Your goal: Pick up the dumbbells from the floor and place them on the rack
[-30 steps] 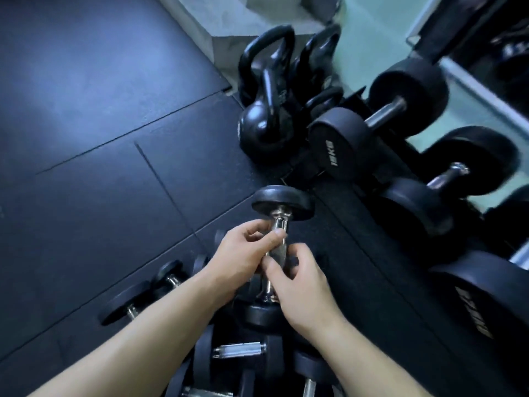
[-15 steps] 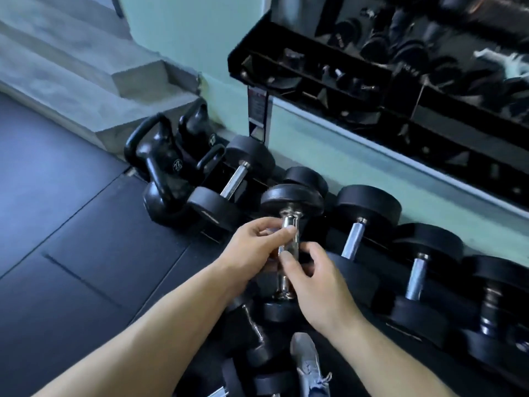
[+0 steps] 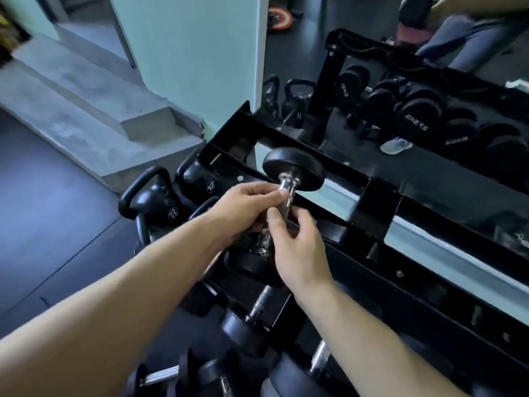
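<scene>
Carrying small dumbbell (image 3: 286, 193) to rack (image 3: 372, 207) | left hand (image 3: 243, 204) and right hand (image 3: 297, 242) grips closed on its chrome handle | next: lower heads onto rails

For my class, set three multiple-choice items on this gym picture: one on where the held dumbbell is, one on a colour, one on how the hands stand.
1. Where is the held dumbbell?
A. lying on the floor
B. lifted in front of the black rack
C. resting on the grey steps

2. What colour is its end weight?
A. red
B. yellow
C. black

3. How is it held?
A. by both hands on the chrome handle
B. by one hand only
C. by no hand

Answers: 1 B, its top weight hangs level with the rack's upper rail. 2 C, the round end is black rubber. 3 A, the left hand and right hand both close on the handle.
</scene>
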`<action>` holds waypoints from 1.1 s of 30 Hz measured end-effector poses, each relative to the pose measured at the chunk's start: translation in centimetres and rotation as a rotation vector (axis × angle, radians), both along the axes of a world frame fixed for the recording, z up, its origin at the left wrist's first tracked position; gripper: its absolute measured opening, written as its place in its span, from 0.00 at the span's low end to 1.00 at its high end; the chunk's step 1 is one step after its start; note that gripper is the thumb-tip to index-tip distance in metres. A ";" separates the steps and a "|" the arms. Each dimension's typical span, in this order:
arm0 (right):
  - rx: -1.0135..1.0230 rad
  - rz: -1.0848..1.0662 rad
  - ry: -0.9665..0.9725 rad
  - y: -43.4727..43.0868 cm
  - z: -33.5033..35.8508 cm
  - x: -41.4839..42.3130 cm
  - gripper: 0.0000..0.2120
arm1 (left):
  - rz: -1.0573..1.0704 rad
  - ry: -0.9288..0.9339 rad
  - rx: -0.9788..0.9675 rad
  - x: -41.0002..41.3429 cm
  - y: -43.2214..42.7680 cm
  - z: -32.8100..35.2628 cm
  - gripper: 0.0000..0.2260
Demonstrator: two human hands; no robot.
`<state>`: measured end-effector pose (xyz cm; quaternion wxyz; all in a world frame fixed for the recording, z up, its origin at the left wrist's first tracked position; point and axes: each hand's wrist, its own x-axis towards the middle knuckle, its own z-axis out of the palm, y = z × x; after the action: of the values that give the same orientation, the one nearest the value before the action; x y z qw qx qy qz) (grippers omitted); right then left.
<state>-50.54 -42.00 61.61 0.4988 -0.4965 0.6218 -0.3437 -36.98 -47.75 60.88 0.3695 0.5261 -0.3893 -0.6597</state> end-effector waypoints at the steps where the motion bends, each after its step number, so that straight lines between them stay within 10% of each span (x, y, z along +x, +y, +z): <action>1: -0.005 -0.014 -0.025 -1.7 0.0 0.7 0.13 | -0.011 -0.024 -0.008 0.5 -1.7 0.2 0.10; 9: 0.050 -0.095 -0.108 -12.3 -1.8 5.4 0.28 | -0.121 -0.154 0.004 4.8 -13.2 0.5 0.11; 16: -0.004 -0.054 -0.084 -17.5 -3.5 4.9 0.16 | -0.166 -0.192 -0.010 4.9 -18.6 -0.6 0.06; 33: -0.084 -0.025 0.058 -22.1 -6.8 5.3 0.22 | -0.260 -0.199 0.056 5.5 -24.4 -3.8 0.21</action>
<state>-45.27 -64.08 54.80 0.4549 -0.5189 0.6270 -0.3615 -31.44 -72.14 57.11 0.2262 0.5440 -0.4702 -0.6571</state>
